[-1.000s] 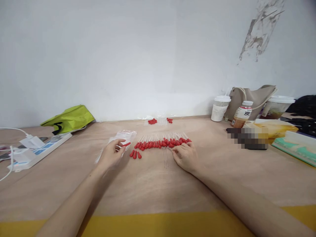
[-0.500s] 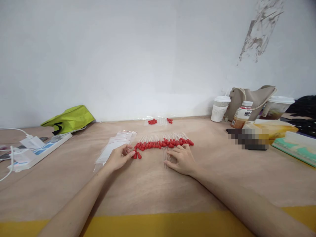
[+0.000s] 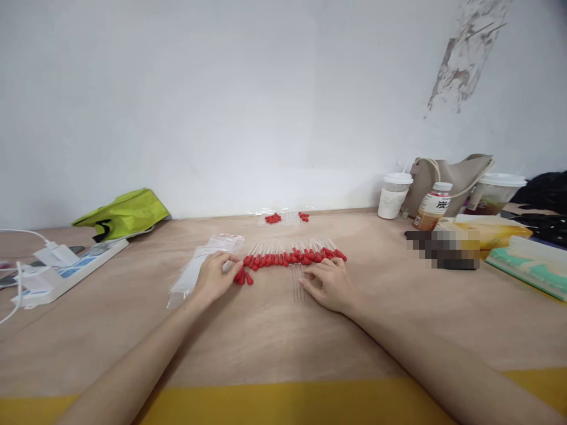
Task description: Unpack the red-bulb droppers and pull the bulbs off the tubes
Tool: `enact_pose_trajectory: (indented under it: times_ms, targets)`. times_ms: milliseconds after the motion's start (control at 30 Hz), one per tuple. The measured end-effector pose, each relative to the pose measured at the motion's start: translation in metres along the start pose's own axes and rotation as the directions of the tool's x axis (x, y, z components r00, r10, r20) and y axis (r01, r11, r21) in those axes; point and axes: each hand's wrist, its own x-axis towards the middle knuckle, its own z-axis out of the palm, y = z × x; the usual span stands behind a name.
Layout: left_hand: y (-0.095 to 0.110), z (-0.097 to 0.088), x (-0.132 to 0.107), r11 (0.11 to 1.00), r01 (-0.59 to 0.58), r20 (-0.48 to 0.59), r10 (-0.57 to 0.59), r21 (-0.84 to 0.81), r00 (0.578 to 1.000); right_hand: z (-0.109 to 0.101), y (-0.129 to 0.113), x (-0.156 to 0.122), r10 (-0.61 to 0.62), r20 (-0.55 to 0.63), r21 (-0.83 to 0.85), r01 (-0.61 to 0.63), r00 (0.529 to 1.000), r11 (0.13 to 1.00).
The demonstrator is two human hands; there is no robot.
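Observation:
A long row of glass droppers with red rubber bulbs (image 3: 283, 258) lies across the table, bulbs facing me. At its left end are several loose red bulbs (image 3: 248, 278). My left hand (image 3: 216, 276) reaches to these, thumb and fingers apart, fingertips at the bulbs and partly hidden. Several bare glass tubes (image 3: 295, 286) lie below the middle of the row. Just right of them my right hand (image 3: 328, 285) rests low with its fingers spread, thumb beside the tubes and other fingertips near the droppers' bulbs.
Clear zip bags (image 3: 195, 268) lie beside my left hand. Behind the row is a bag with red bulbs (image 3: 273, 218). A power strip (image 3: 75, 274) and green pouch (image 3: 128, 213) are left. Cup (image 3: 392, 200), bottle (image 3: 434, 206), handbag (image 3: 458, 177) and tissue pack (image 3: 527, 265) stand right.
My left hand has shifted slightly over the loose bulbs, which sit closer together at the row's left end. My right thumb has drawn a little rightward, off the bare tubes.

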Motion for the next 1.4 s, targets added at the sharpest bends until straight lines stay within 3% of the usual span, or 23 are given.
enact_pose_trajectory:
  times_ms: [167, 300, 367, 600, 733, 867, 1000, 1100, 1267, 1400]
  targets:
    - [0.040, 0.020, 0.022, 0.972, -0.230, 0.104, 0.224, 0.044, 0.969, -0.002, 0.007, -0.003, 0.043, -0.045, 0.009, -0.042, 0.998, 0.999]
    - [0.066, 0.041, 0.037, 0.916, -0.401, 0.210, 0.394, -0.010, 0.895, -0.007, 0.009, -0.005, 0.053, -0.050, -0.017, -0.054, 0.997, 0.998]
    - [0.070, 0.052, 0.043, 0.913, -0.403, 0.254, 0.407, -0.067, 0.877, -0.007, 0.010, -0.005, 0.051, -0.062, -0.035, -0.053, 0.997, 0.998]
    - [0.066, 0.073, 0.048, 0.923, -0.323, 0.254, 0.370, -0.207, 0.894, -0.004, 0.014, -0.006, 0.030, -0.094, -0.061, -0.036, 0.995, 0.997]
    - [0.068, 0.072, 0.045, 0.925, -0.282, 0.187, 0.334, -0.256, 0.924, -0.004, 0.014, -0.006, 0.039, -0.088, -0.034, -0.042, 0.995, 0.999]
    - [0.064, 0.067, 0.038, 0.940, -0.193, 0.072, 0.222, -0.282, 0.972, -0.004, 0.013, -0.006, 0.039, -0.085, -0.043, -0.043, 0.996, 0.998]
    - [0.055, 0.055, 0.017, 0.934, -0.081, -0.023, 0.078, -0.347, 0.997, -0.004, 0.014, -0.006, 0.034, -0.081, -0.060, -0.039, 0.996, 0.997]
    - [0.050, 0.042, -0.003, 0.869, -0.033, -0.048, 0.010, -0.494, 0.999, -0.004, 0.014, -0.006, 0.023, -0.115, -0.040, -0.028, 0.993, 0.999]
    - [0.055, 0.030, -0.028, 0.793, -0.150, -0.043, 0.155, -0.591, 0.987, -0.006, 0.012, -0.005, -0.067, -0.168, -0.019, 0.064, 0.984, 0.998]
    - [0.060, 0.032, -0.035, 0.724, -0.181, 0.004, 0.246, -0.666, 0.969, -0.008, 0.007, -0.004, -0.194, -0.069, -0.064, 0.190, 0.979, 0.980]
